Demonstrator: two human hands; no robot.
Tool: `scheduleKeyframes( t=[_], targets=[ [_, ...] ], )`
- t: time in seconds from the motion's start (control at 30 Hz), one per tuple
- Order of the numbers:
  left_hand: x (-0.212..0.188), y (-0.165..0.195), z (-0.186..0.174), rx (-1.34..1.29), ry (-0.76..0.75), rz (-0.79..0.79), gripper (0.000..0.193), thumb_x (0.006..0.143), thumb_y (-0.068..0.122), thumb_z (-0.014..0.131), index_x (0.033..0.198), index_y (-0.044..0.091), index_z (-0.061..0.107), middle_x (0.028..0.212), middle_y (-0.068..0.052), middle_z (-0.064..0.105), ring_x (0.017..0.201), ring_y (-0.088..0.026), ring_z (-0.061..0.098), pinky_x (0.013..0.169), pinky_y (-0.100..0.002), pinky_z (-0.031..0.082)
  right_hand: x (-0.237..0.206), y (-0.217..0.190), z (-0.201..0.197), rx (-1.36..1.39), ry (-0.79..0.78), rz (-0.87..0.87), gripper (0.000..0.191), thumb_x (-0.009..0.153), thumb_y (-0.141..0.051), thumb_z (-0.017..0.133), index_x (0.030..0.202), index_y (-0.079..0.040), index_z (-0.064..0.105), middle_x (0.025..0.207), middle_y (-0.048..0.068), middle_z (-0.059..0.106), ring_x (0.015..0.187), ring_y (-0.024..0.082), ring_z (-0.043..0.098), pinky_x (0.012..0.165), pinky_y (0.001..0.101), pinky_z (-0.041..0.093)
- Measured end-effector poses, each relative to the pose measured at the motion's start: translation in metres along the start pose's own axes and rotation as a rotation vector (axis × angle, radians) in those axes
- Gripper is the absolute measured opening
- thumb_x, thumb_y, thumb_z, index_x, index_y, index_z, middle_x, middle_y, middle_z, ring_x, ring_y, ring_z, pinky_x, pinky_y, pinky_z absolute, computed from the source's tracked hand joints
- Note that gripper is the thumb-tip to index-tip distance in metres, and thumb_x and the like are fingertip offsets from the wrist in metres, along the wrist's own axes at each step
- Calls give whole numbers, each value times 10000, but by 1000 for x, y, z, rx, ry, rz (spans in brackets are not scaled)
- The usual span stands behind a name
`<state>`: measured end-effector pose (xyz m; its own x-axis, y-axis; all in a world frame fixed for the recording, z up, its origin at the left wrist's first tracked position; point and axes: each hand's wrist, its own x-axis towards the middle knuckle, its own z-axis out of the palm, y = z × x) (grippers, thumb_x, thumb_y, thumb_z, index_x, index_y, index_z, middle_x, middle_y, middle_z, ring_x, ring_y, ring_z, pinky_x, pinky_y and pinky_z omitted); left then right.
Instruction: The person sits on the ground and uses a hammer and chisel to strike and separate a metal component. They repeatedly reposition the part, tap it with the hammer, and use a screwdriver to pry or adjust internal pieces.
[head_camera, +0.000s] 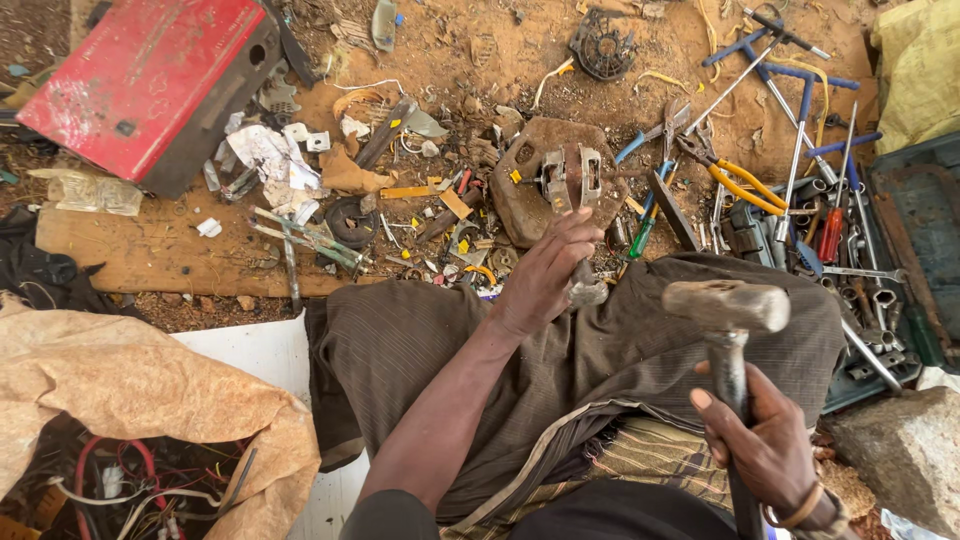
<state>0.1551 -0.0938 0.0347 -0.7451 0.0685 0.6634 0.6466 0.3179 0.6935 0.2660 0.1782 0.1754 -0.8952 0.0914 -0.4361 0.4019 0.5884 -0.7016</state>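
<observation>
Your left hand was closed around a grey metal tool, of which only the lower end poked out below your fingers; what kind it was could not be made out. The tool's upper end was hidden behind your fingers, which reached up to a small metal bracket sitting on a rusty brown plate on the ground just beyond your knees. Your right hand gripped the handle of a hammer, head raised over your right thigh; the bottom of the handle ran out of view at the lower edge.

Your lap, covered in dark striped cloth, blocked the ground nearest you. Beyond the plate lay dirt littered with scraps, wire ends and broken bits too small to name, plus a wooden board at left. A red metal box lay tilted at upper left, partly cut off. A black toothed round part lay at the top.

To your right, yellow-handled pliers and blue-handled wrenches lay near a dark tray filled with spanners and sockets, jumbled and overlapping. A grey stone sat at lower right. At lower left a tan sack gaped over a tangle of red and white wires.
</observation>
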Motion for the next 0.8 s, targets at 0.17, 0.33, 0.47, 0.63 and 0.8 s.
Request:
scheduleKeyframes(
  t=[0.17, 0.33, 0.47, 0.63, 0.8],
  targets=[
    [-1, 3, -12, 185, -83, -37, 496, 792, -68, 707, 1232, 98, 550, 1454, -121, 569, 1438, -346, 488, 1204, -440, 448, 4, -3, 14, -160, -45, -107, 480, 834, -405, 695, 1191, -86, 687, 467, 0, 588, 335, 109, 538, 310, 290, 443],
    [-5, 5, -10, 169, -52, -76, 553, 822, -82, 727, 1308, 102, 539, 1500, -138, 536, 1454, -362, 483, 1172, -435, 488, -3, -10, 24, -205, -79, -88, 531, 807, -443, 755, 1192, -81, 711, 451, 29, 576, 346, 131, 549, 351, 329, 434],
    [-5, 3, -9, 227, -8, -52, 541, 798, -83, 713, 1277, 112, 556, 1475, -103, 573, 1437, -338, 523, 1235, -507, 429, -8, -10, 26, -231, -79, -126, 584, 778, -421, 764, 1199, -22, 696, 470, 58, 620, 365, 141, 573, 372, 336, 447],
    [-8, 0, -6, 136, 47, -42, 457, 880, -10, 757, 1266, 106, 539, 1445, -116, 579, 1426, -358, 514, 1244, -513, 408, -9, -5, 27, -328, -58, -168, 688, 758, -460, 787, 1237, 16, 655, 500, 82, 688, 372, 150, 606, 382, 344, 457],
    [-12, -10, 8, 218, 45, -45, 390, 953, 40, 726, 1289, 138, 554, 1501, -92, 570, 1465, -328, 479, 1230, -473, 366, -7, -1, 30, -389, -106, -100, 703, 787, -492, 782, 1301, -29, 658, 516, 108, 712, 363, 193, 634, 387, 380, 481]
  ],
)
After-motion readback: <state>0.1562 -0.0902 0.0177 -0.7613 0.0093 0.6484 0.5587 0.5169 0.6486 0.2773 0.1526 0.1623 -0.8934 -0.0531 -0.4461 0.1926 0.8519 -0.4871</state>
